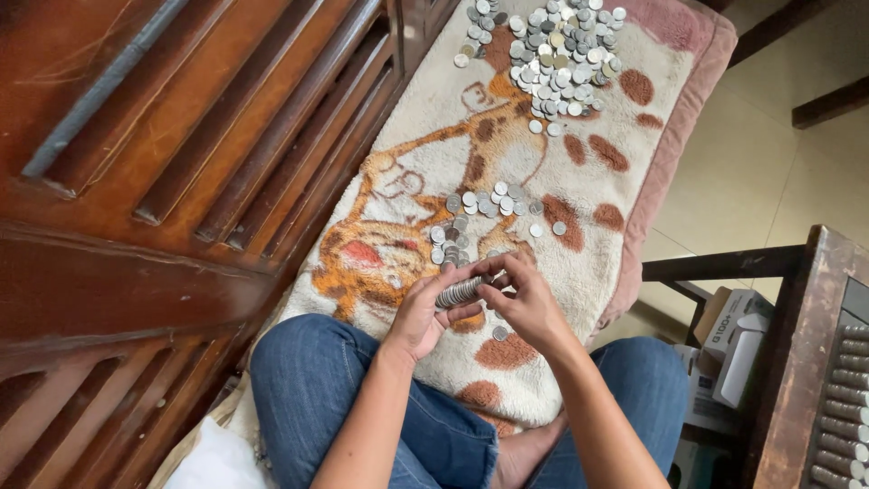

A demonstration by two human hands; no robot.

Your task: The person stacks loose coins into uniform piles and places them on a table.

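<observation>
My left hand [422, 312] holds a sideways stack of silver coins [460, 292] over a cream blanket [579, 263] with an orange animal print. My right hand [528, 303] meets it from the right, fingertips pinched at the stack's end, possibly on a single coin. A small scatter of coins [480, 217] lies on the blanket just beyond my hands. One loose coin [500, 333] rests below my right hand. A large heap of coins [554, 56] sits at the blanket's far end.
I sit cross-legged in blue jeans [335, 389], knees at the blanket's near edge. Dark wooden slatted furniture [172, 163] runs along the left. A wooden table [815, 362] with rolled coin stacks stands at right, cardboard boxes [735, 335] beneath it. Pale tiled floor [769, 172] lies beyond.
</observation>
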